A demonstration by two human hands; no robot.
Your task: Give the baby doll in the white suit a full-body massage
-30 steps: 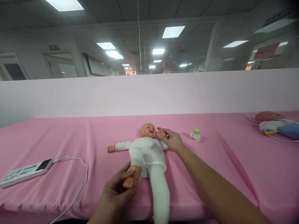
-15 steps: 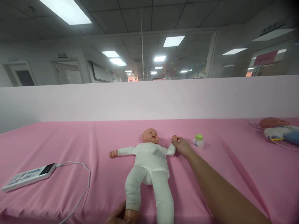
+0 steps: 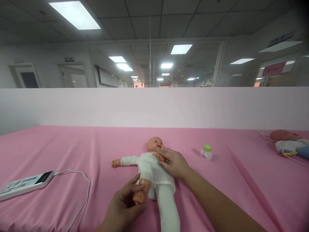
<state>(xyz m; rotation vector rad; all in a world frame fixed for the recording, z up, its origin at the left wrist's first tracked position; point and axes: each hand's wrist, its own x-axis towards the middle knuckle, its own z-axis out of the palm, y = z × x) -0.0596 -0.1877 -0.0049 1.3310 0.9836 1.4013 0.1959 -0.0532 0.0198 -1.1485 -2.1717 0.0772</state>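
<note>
A baby doll (image 3: 156, 174) in a white cloth suit lies on its back on the pink sheet (image 3: 101, 145), head toward the far side. My left hand (image 3: 126, 199) is closed round the doll's bare lower leg near the foot, and that leg is bent up over its body. With fingers and thumb, my right hand (image 3: 175, 162) grips the doll's hand and forearm, folded across the chest just below the chin. The doll's other arm stretches out to the left on the sheet. Its other leg lies straight toward me.
A white handheld device (image 3: 29, 185) with a dark screen and white cable (image 3: 88, 190) lies at left. A small clear jar with a green lid (image 3: 206, 152) stands right of the doll. A second doll (image 3: 287, 135) with wires lies far right. A white panel (image 3: 154, 106) rises behind.
My left hand has lifted the doll's leg, bending it up toward the belly. My right hand has brought the doll's arm inward from the side onto its chest. The view has tilted slightly up.
</note>
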